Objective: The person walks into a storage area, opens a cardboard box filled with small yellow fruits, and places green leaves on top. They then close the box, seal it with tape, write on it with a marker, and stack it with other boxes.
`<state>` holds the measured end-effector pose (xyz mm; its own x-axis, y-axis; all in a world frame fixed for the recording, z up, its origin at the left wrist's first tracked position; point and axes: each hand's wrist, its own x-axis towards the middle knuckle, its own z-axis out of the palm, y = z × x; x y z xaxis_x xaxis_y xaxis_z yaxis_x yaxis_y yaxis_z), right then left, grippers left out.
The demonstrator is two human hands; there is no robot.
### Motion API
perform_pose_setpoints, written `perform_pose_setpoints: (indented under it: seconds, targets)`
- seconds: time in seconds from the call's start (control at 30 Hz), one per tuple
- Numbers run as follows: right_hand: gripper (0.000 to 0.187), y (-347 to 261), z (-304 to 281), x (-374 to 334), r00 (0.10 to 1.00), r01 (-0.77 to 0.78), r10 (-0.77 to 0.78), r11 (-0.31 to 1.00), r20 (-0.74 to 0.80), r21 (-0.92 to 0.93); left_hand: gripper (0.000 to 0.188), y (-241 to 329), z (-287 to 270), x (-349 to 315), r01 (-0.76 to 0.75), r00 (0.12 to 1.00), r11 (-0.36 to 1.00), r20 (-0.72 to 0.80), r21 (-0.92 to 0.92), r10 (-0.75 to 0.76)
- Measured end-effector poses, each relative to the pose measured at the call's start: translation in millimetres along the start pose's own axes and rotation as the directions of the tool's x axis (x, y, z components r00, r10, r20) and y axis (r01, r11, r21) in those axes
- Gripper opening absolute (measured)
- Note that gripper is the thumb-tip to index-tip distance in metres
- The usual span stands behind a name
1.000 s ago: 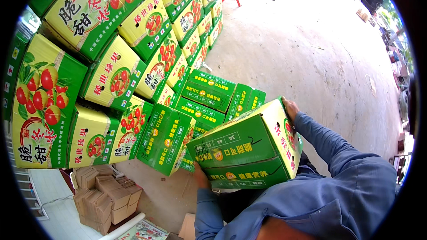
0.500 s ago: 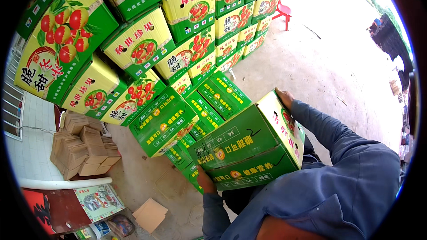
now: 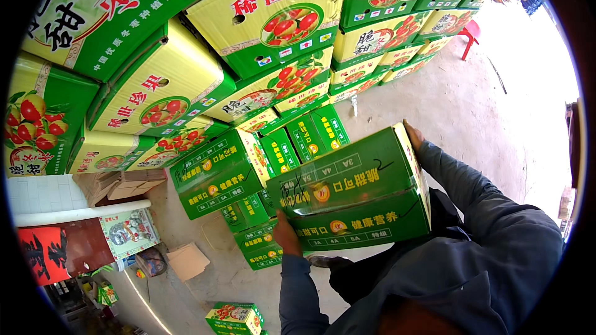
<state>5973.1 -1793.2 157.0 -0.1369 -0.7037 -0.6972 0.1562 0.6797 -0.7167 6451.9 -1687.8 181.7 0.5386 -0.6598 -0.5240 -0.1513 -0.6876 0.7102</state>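
Observation:
A green cardboard fruit box with a yellow end panel is held between my two hands, off the floor. My left hand grips its near left end, fingers partly hidden behind the carton. At the far right end, my right hand clasps the upper corner; its fingertips are mostly out of sight. Just beyond the left end lies another green box, on top of lower green boxes. More green boxes sit side by side behind the one I hold.
A tall stack of yellow-and-green fruit cartons rises ahead and to the left. A red plastic stool stands at the far right. Flattened cardboard lies on the floor at left, and a small fruit box sits near the lower edge.
My view has moved closer to the carton stack. The held box has shifted slightly right with both hands still on it, and a small fruit box has come into view below.

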Motion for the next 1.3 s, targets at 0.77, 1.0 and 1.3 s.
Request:
perform_pose_setpoints:
  seconds: [0.77,1.0,1.3]
  targets:
    - [0.067,24,192,217,0.982,-0.141,0.125,0.984,-0.139,-0.112,0.047,39,71,125,-0.356,0.783,0.495,-0.036,0.793,0.621]
    - [0.074,13,9,342,0.953,0.196,-0.294,0.786,-0.076,-0.586,0.026,10,-10,19,-0.606,0.757,0.788,-0.227,0.108,0.613]
    - [0.025,153,103,25,0.889,0.402,0.159,-0.72,0.429,-0.566,0.048,-538,-163,-389,0.094,0.706,0.019,0.053,-0.995,-0.706]
